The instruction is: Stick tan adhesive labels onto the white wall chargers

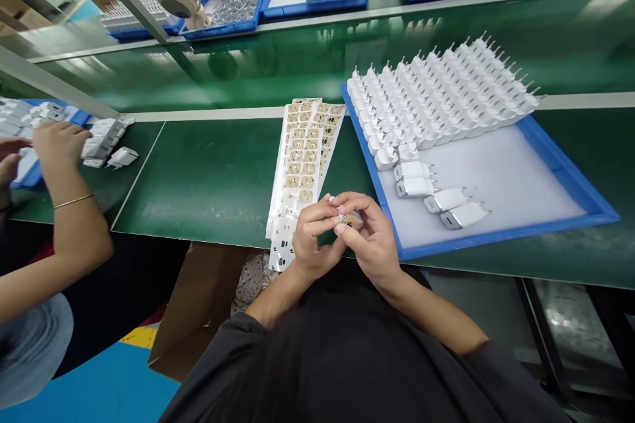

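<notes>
Sitting between both hands [373, 238], small tan-faced piece [352, 219], touching both.

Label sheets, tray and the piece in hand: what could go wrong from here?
1. The label sheets stick out past the front edge of the table, near the left hand; a forearm might drag them off.
2. The small piece, pinched in the fingertips of left and right hand, could slip.
3. The standing plugs in the tray point prongs up; a bump may topple some.
</notes>
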Demonstrator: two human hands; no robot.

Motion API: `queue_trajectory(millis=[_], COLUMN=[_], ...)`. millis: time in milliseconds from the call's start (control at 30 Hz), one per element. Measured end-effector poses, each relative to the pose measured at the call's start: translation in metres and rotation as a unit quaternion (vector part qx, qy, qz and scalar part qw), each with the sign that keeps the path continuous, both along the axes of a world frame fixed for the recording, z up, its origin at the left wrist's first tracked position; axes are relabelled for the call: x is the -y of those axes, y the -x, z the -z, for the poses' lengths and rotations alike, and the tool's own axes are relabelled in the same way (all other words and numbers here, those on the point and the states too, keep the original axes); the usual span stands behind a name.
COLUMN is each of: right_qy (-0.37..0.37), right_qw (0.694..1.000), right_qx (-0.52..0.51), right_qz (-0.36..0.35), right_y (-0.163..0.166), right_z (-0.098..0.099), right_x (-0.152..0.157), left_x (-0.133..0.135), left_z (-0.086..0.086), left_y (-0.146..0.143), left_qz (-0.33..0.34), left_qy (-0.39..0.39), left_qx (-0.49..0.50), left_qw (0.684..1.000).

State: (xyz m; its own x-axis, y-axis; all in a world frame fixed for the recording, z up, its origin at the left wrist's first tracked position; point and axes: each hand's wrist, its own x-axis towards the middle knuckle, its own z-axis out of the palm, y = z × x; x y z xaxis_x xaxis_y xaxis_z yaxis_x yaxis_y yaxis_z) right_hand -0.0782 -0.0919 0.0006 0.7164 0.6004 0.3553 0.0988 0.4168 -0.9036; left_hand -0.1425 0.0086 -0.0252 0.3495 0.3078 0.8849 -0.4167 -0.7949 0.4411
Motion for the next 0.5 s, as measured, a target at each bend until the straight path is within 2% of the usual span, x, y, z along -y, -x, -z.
queue_trajectory(millis=[200, 333, 500], right_qy=[-0.030, -0.016, -0.043], right_qw=[0.998, 0.997, 0.996], right_qx=[-0.051, -0.068, -0.071], right_qz=[-0.023, -0.028, -0.036], right_y=[-0.0011, -0.0022, -0.0045], right_z=[0.0020, 0.0042, 0.0026], right_x=[-0.0017, -0.0004, 0.0015], left_x=[0.0007, 0.0000, -0.0015], left_z=[-0.0004, 0.0023, 0.0033], left_y=[-0.0005, -0.0006, 0.0001], left_qz=[-0.031, -0.023, -0.012], left_qy=[-0.006, -0.003, -0.002], left_qx=[0.002, 0.003, -0.001], left_qw=[1.000, 1.000, 1.000])
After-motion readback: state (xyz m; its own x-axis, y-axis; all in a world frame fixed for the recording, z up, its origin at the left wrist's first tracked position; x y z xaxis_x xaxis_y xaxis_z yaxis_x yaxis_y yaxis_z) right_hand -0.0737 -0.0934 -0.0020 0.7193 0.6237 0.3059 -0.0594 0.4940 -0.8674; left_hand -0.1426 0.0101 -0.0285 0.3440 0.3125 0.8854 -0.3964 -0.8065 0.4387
